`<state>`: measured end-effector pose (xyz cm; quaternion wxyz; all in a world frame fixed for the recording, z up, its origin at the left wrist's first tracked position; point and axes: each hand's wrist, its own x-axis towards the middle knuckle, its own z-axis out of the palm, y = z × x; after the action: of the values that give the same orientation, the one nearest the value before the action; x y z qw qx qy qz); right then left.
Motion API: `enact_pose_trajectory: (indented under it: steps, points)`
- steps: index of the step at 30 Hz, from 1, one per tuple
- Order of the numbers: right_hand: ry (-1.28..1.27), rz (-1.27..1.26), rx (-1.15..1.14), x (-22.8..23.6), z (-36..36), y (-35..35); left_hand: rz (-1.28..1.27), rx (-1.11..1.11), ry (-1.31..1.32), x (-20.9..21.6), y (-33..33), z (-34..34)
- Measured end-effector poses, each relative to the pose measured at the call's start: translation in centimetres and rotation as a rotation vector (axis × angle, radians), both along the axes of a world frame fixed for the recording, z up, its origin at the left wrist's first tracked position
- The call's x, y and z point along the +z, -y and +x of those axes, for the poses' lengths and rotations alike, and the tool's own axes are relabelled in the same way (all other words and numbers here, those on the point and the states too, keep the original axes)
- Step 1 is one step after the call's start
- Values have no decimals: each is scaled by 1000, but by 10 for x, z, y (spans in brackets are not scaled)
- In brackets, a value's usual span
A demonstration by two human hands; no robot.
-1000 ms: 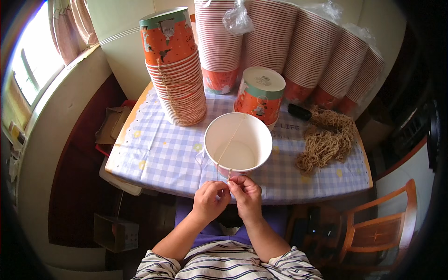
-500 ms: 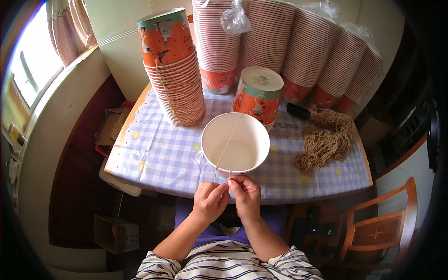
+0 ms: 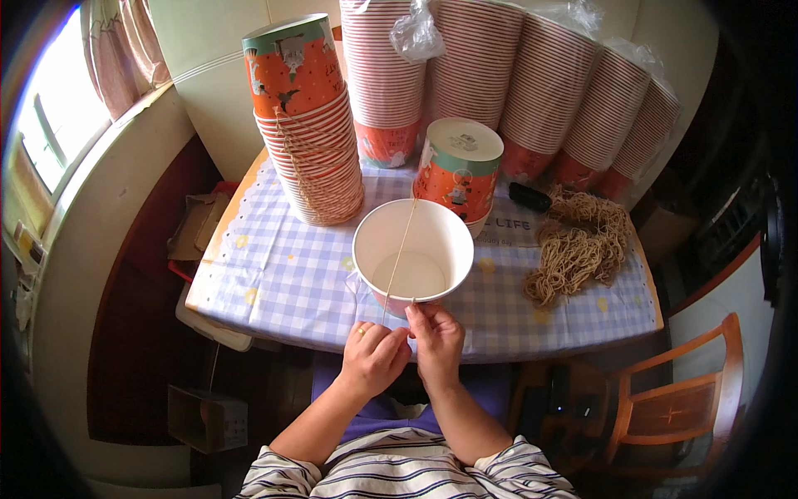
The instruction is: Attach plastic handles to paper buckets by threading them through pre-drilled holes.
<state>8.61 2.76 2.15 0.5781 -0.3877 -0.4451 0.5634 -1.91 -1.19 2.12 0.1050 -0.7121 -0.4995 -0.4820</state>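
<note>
A large paper bucket [image 3: 453, 249], white inside, stands open side up near the table's front edge, its mouth tipped slightly toward me. Thin tan string [image 3: 402, 247] stretches across its mouth from the far rim to the near rim and down to my left hand [image 3: 374, 359]. That hand is closed, fingers curled round the string below the rim. My right hand [image 3: 437, 343] pinches at the near rim, where a short bit of string comes over the edge. The fingertips of both hands almost meet; what lies between them is partly hidden.
Behind the bucket are an upside-down orange and green bucket [image 3: 457, 179] and, left, a tall stack [image 3: 307, 158] with strings hanging down it. Wrapped stacks [image 3: 474, 66] line the back. A string heap [image 3: 578, 249] and black object [image 3: 529, 197] lie right. A wooden chair [image 3: 673, 412] stands lower right.
The bucket has shifted slightly left and its near side has lifted a little. My right hand has moved up to the rim. The left hand has barely moved.
</note>
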Motion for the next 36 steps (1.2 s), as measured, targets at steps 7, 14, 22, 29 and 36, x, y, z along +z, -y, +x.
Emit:
enact_pose_trajectory:
  steps: [7, 14, 22, 29, 36]
  points:
    - [41, 17, -2, 5, 1, -6, -10, -7, -18, 2, -1, 0]
    - [-12, -13, 17, 6, 2, -6, -9, -14, -14, 1, -2, 0]
    - [-14, -2, 19, 3, 2, -8, -7, -8, -23, -3, -3, 0]
    - [-50, -13, 35, 5, 3, -8, -13, -9, -25, -1, -2, -1]
    - [-37, -56, 95, -7, 15, -7, -10, 9, 17, -2, 2, -3]
